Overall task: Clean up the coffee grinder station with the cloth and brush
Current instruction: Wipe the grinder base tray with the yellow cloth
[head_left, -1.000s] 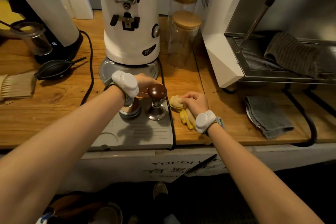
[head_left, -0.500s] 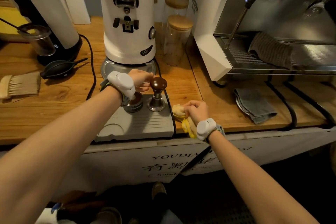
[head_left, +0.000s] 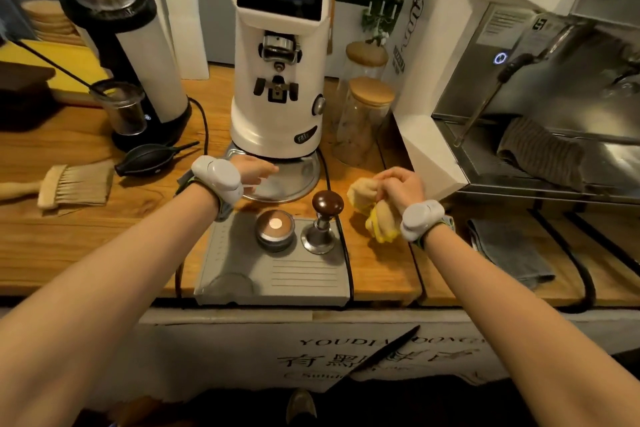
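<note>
The white coffee grinder (head_left: 277, 80) stands mid-counter on a round metal base plate (head_left: 294, 180). My left hand (head_left: 254, 172) lies with fingers extended over that plate, holding nothing I can see. My right hand (head_left: 401, 187) grips a bunched yellow cloth (head_left: 375, 215) just above the wooden counter, right of the grey tamping mat (head_left: 277, 274). On the mat stand a metal dosing cup (head_left: 275, 229) and a tamper (head_left: 325, 218) with a dark wooden knob. A wooden-handled brush (head_left: 69, 185) lies on the counter at the far left.
A black air blower (head_left: 149, 159) lies left of the grinder, beside a second grinder (head_left: 138, 55). Two glass jars (head_left: 363, 118) with wooden lids stand right of it. The espresso machine (head_left: 536, 97) fills the right side. A folded grey towel (head_left: 509, 250) and black cables lie on the counter.
My left hand has let go of the dosing cup, which now stands uncovered on the mat, and moved back onto the grinder's base plate. My right hand lifted the cloth slightly away from the tamper.
</note>
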A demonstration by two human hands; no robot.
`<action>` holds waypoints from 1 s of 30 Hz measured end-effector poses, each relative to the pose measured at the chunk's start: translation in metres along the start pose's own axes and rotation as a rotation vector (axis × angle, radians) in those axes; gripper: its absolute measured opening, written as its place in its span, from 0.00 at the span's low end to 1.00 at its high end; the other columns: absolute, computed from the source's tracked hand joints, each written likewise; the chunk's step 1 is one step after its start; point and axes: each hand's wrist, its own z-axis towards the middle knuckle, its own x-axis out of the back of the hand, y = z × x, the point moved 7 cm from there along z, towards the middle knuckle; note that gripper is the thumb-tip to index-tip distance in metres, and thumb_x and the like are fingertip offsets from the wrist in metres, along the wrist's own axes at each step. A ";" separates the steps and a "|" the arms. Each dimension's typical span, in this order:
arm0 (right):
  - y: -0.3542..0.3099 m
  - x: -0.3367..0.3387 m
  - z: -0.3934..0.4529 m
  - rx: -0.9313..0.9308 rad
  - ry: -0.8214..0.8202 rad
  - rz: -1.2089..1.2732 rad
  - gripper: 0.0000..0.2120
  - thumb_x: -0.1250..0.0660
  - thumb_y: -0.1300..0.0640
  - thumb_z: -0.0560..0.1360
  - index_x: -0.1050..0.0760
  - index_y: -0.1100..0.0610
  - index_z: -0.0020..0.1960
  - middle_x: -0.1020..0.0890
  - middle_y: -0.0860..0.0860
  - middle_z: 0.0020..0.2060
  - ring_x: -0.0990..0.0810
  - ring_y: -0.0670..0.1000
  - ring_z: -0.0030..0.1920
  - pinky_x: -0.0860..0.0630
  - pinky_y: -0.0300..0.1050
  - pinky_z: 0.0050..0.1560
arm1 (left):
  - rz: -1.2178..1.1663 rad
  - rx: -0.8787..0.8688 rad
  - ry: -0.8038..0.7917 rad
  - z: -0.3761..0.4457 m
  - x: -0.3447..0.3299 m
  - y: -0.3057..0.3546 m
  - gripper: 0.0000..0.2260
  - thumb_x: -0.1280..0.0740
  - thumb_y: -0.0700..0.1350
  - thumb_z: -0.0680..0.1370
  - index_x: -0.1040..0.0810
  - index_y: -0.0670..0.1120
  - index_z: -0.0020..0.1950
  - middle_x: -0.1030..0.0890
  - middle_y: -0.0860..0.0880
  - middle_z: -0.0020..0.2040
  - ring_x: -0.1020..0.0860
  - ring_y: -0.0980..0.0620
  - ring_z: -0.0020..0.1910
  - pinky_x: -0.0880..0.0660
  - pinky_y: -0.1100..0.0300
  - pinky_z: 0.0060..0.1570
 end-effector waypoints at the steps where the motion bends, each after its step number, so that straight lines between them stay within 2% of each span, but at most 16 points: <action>1: -0.009 -0.006 0.009 0.021 -0.016 0.004 0.13 0.38 0.66 0.61 0.21 0.51 0.29 0.20 0.46 0.28 0.21 0.47 0.36 0.24 0.41 0.36 | 0.025 -0.001 0.016 0.005 0.006 -0.001 0.17 0.30 0.42 0.74 0.24 0.43 0.63 0.25 0.43 0.65 0.28 0.48 0.58 0.32 0.55 0.55; 4: -0.036 -0.032 0.033 0.071 -0.053 0.012 0.12 0.36 0.66 0.63 0.20 0.51 0.32 0.20 0.46 0.26 0.21 0.41 0.30 0.25 0.35 0.32 | 0.092 0.007 0.051 0.019 0.023 -0.002 0.20 0.29 0.40 0.73 0.25 0.43 0.64 0.26 0.43 0.67 0.29 0.45 0.65 0.32 0.54 0.61; 6: -0.049 -0.057 0.051 0.090 -0.107 0.038 0.09 0.33 0.65 0.66 0.19 0.52 0.36 0.21 0.48 0.26 0.23 0.42 0.28 0.25 0.35 0.32 | 0.131 0.026 0.079 0.031 0.034 -0.004 0.23 0.28 0.40 0.71 0.27 0.44 0.66 0.29 0.43 0.69 0.31 0.44 0.69 0.34 0.53 0.67; 8: -0.057 -0.080 0.059 0.088 -0.192 0.066 0.05 0.30 0.64 0.68 0.19 0.56 0.41 0.21 0.50 0.28 0.23 0.45 0.30 0.24 0.37 0.35 | 0.128 0.053 0.077 0.040 0.040 -0.009 0.27 0.28 0.39 0.71 0.30 0.44 0.69 0.31 0.43 0.71 0.34 0.43 0.71 0.37 0.52 0.69; 12: -0.059 -0.121 0.076 0.110 -0.343 0.044 0.14 0.32 0.70 0.66 0.20 0.58 0.48 0.19 0.49 0.39 0.22 0.44 0.41 0.25 0.34 0.39 | 0.158 0.107 0.069 0.057 0.050 -0.018 0.36 0.25 0.40 0.68 0.37 0.46 0.74 0.35 0.43 0.74 0.36 0.42 0.72 0.38 0.49 0.71; 16: -0.046 -0.159 0.087 0.164 -0.583 -0.033 0.17 0.32 0.72 0.69 0.22 0.61 0.56 0.20 0.49 0.46 0.23 0.39 0.43 0.26 0.24 0.37 | 0.137 0.133 0.079 0.076 0.055 -0.030 0.40 0.25 0.38 0.67 0.40 0.46 0.75 0.34 0.43 0.73 0.35 0.42 0.72 0.38 0.46 0.71; 18: -0.039 -0.170 0.089 0.248 -0.702 -0.150 0.19 0.32 0.72 0.69 0.22 0.61 0.59 0.21 0.47 0.51 0.24 0.36 0.47 0.29 0.20 0.44 | 0.185 0.124 0.077 0.083 0.054 -0.033 0.41 0.24 0.38 0.67 0.40 0.46 0.75 0.34 0.44 0.73 0.35 0.42 0.72 0.37 0.48 0.71; 19: -0.036 -0.172 0.092 0.282 -0.733 -0.209 0.21 0.32 0.72 0.69 0.22 0.60 0.61 0.21 0.48 0.53 0.24 0.38 0.50 0.30 0.22 0.51 | 0.228 0.123 0.085 0.085 0.054 -0.035 0.41 0.24 0.38 0.66 0.40 0.47 0.75 0.34 0.44 0.73 0.35 0.42 0.72 0.37 0.49 0.70; 21: -0.033 -0.171 0.098 0.308 -0.754 -0.285 0.23 0.32 0.71 0.68 0.22 0.57 0.61 0.22 0.47 0.56 0.26 0.44 0.57 0.32 0.29 0.58 | 0.334 0.114 0.097 0.087 0.054 -0.035 0.40 0.24 0.39 0.66 0.39 0.46 0.74 0.33 0.44 0.72 0.34 0.42 0.70 0.36 0.49 0.67; 22: -0.032 -0.170 0.102 0.314 -0.769 -0.305 0.23 0.31 0.71 0.68 0.22 0.57 0.61 0.23 0.46 0.56 0.27 0.44 0.58 0.32 0.26 0.57 | 0.373 0.116 0.099 0.089 0.054 -0.035 0.38 0.24 0.40 0.66 0.36 0.45 0.73 0.31 0.44 0.70 0.32 0.42 0.69 0.34 0.49 0.66; 24: -0.033 -0.167 0.109 0.325 -0.799 -0.335 0.22 0.30 0.71 0.68 0.21 0.57 0.60 0.23 0.45 0.55 0.27 0.43 0.57 0.34 0.15 0.47 | 0.423 0.136 0.094 0.091 0.053 -0.037 0.33 0.24 0.40 0.66 0.32 0.43 0.69 0.27 0.43 0.67 0.29 0.42 0.65 0.30 0.51 0.61; 25: -0.032 -0.166 0.111 0.323 -0.809 -0.346 0.21 0.30 0.70 0.68 0.21 0.57 0.59 0.23 0.45 0.54 0.27 0.43 0.56 0.35 0.14 0.44 | 0.447 0.147 0.100 0.091 0.053 -0.038 0.31 0.25 0.40 0.67 0.31 0.42 0.68 0.26 0.42 0.65 0.28 0.42 0.64 0.30 0.52 0.58; 27: -0.031 -0.163 0.114 0.306 -0.809 -0.346 0.21 0.31 0.70 0.68 0.21 0.57 0.59 0.23 0.45 0.54 0.27 0.43 0.55 0.35 0.13 0.43 | 0.494 0.149 0.119 0.091 0.055 -0.038 0.29 0.26 0.40 0.68 0.30 0.42 0.67 0.25 0.42 0.64 0.28 0.41 0.63 0.30 0.52 0.55; 30: -0.028 -0.161 0.113 0.295 -0.784 -0.313 0.21 0.32 0.70 0.69 0.21 0.56 0.59 0.22 0.45 0.53 0.26 0.44 0.55 0.33 0.15 0.43 | 0.534 0.111 0.126 0.091 0.054 -0.036 0.27 0.26 0.39 0.68 0.29 0.43 0.66 0.25 0.41 0.64 0.27 0.40 0.63 0.28 0.48 0.61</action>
